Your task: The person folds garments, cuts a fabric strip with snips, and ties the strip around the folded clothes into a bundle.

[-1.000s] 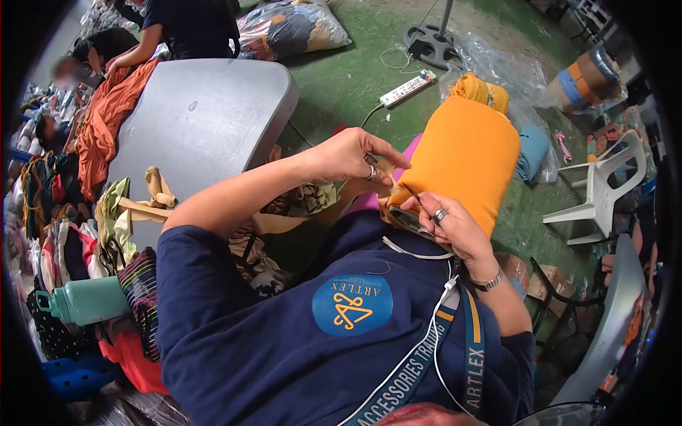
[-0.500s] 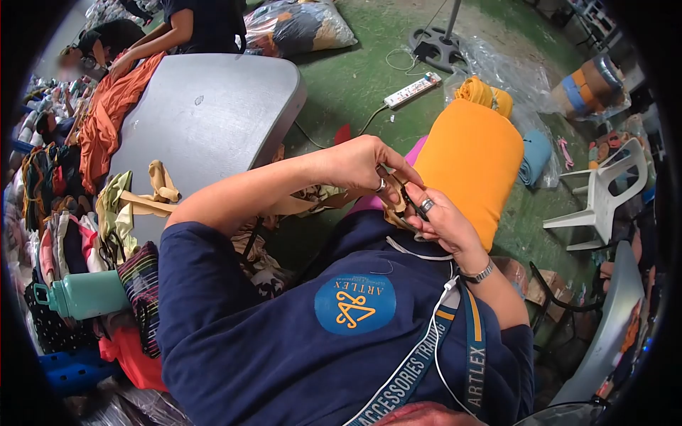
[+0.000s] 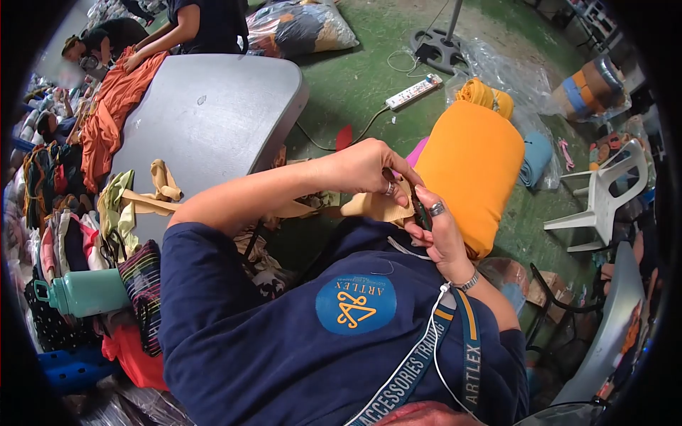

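Note:
My left hand point(image 3: 366, 170) is closed, with thumb and fingers bent over a piece of beige ribbed fabric point(image 3: 380, 206). A small dark rounded piece shows between its fingers, too hidden to name. Close against it, my right hand point(image 3: 444, 231) is closed round a small dark tool point(image 3: 424, 216). Its kind is mostly hidden by the fingers. The fabric's edge lies between the two hands, over my lap. Just beyond them rests a large orange-yellow fabric bundle point(image 3: 472, 174).
A grey table point(image 3: 206, 106) stands ahead left, with orange cloth point(image 3: 121, 106) handled by another person. A teal bottle point(image 3: 92, 292) lies among clothes at left. On the green floor are a power strip point(image 3: 413, 91), a stand base point(image 3: 437, 51) and a white chair point(image 3: 600, 195).
My right hand has turned and shifted slightly down, its fingers lower. More of the beige ribbed fabric now shows between the hands. My left hand has stayed nearly in place.

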Available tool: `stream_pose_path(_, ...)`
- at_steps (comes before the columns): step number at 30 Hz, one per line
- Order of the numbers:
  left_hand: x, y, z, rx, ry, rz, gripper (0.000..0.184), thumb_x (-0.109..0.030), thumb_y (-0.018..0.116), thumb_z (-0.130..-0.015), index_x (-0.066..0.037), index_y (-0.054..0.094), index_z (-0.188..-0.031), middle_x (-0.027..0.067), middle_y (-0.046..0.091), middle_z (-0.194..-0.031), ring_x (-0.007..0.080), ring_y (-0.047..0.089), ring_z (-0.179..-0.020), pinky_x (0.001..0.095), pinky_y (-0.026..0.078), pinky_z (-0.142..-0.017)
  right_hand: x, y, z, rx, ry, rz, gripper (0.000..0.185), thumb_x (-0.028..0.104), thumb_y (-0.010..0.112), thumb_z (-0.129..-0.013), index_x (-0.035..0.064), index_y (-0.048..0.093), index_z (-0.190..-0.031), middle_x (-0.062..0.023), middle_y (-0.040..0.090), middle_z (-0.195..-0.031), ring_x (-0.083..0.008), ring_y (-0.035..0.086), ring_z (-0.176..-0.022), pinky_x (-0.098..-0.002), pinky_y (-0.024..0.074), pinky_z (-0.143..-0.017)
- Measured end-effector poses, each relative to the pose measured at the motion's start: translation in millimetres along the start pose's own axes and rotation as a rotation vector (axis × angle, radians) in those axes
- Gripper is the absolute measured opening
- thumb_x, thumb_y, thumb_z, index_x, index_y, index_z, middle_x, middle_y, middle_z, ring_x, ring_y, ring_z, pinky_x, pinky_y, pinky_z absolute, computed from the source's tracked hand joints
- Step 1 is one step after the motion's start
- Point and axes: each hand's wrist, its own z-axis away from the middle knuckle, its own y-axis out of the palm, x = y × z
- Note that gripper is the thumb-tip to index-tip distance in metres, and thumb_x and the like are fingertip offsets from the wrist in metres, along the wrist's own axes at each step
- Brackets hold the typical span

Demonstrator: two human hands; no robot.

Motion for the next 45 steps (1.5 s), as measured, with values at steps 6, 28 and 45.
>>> stream_pose_path(6,6,9,0,-0.173,0.267,-0.255,0.015,0.002,0.063,-0.065,0.001,0.059,-0.079,0.0094,0.059,-0.073,0.0203,0.059,-0.070,0.0269,0.045,-0.065,-3,-5,0,0.026,-0.050,-0.121,0.029,0.040,0.043,-0.085,0.0112,0.048,-0.081,-0.0010,0.048,-0.058,-0.0022,0.032,-0.038,-0.0153,0.0180,-0.031)
stream_pose_path(28,62,7,-6,0.328,-0.088,-0.973,0.019,-0.009,0.051,-0.068,-0.007,0.057,-0.085,0.0098,0.060,-0.074,0.0276,0.058,-0.071,0.0358,0.045,-0.060,41,-155,129,0.021,-0.990,-0.560,0.043,0.047,0.033,-0.087,0.0140,0.029,-0.060,0.0035,0.021,-0.043,-0.0056,0.017,-0.034,-0.0219,0.0136,-0.032)
stream_pose_path(45,-37,-40,19,-0.135,0.221,0.119,0.017,-0.019,0.048,-0.087,-0.004,0.054,-0.091,-0.0015,0.051,-0.080,0.0072,0.043,-0.080,0.0228,0.035,-0.074,31,8,-40,0.434,-0.068,0.164,0.039,0.008,0.060,-0.071,0.0006,0.046,-0.106,-0.0048,0.054,-0.090,-0.0105,0.052,-0.073,-0.0218,0.0433,-0.059)
